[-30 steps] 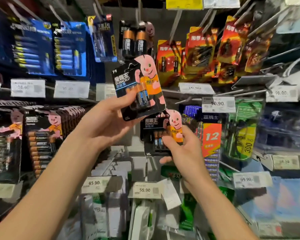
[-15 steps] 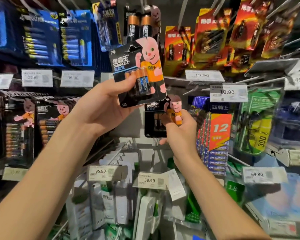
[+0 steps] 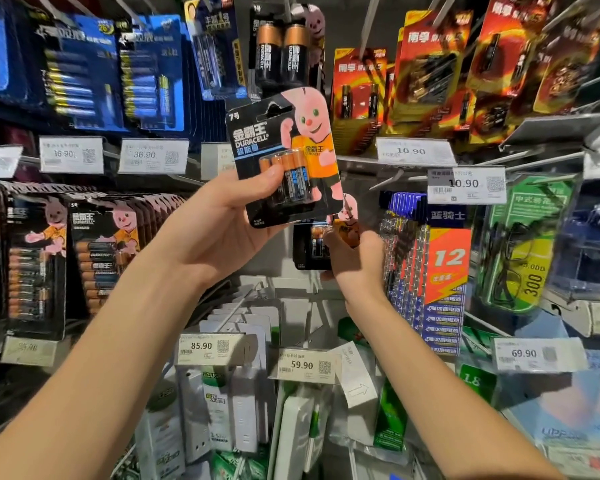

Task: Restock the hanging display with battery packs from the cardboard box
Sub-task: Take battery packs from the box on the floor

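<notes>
Head view: your left hand (image 3: 219, 230) grips a black pink-bunny card battery pack (image 3: 284, 157), hang-hole (image 3: 274, 110) up for hooking; your right hand (image 3: 354, 261) pinches a second such pack (image 3: 307, 245) lower.

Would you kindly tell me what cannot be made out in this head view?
- Cardboard box: outside the head view.
- Lower pack: mostly covered by the upper pack in the left hand and by the right hand gripping it.
- Its hook: hidden behind both packs.
- Bottom-left price label: blurred, unreadable.
</notes>
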Available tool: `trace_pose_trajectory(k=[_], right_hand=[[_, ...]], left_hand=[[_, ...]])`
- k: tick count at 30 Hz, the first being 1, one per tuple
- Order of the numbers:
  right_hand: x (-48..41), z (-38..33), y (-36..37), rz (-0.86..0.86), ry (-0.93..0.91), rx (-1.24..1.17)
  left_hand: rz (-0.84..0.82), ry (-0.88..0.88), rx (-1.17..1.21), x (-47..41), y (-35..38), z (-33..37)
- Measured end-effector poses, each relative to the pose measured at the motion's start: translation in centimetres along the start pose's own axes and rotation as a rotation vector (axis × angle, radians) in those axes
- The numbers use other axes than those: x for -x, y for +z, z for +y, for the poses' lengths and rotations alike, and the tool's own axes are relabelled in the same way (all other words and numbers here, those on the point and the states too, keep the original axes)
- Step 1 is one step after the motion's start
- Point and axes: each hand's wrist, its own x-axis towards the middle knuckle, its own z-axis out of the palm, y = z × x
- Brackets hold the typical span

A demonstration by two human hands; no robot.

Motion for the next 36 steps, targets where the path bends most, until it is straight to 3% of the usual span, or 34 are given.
trace_pose_trajectory(k=[6,11,19,23,28,32,36], right_hand=[[0.6,1.5,-1.5,-0.010,0.112,-0.063],[4.2,2.3,-4.3,-0.069,0.100,0.106],[9.3,1.0,-5.8,-0.403,0.058,-0.196],[9.3,0.6,-5.3,-0.291,0.024,-0.175],[8.1,1.6,-6.9,-0.064,0.145,-0.211],[7.6,1.3,-6.7,-0.076,0.165,-0.179],[6.4,0.5,-5.9,-0.159,0.048,-0.136]], left_hand=[[0.010,-0.059,-0.100,0.8,-1.4,-2.2],[0.086,-0.147,-0.148,3.1,-2.2,-4.8],[0.117,-0.232,-0.285,4.3,-1.0,-8.5],[0.075,-0.225,-0.352,3.1,0.3,-9.1],[0.132,-0.027,-0.514,0.4,2.0,-4.8],[0.143,0.089,-0.480,-0.7,2.1,-1.9],[0.141,0.114,-0.519,-1.1,2.2,-1.4]])
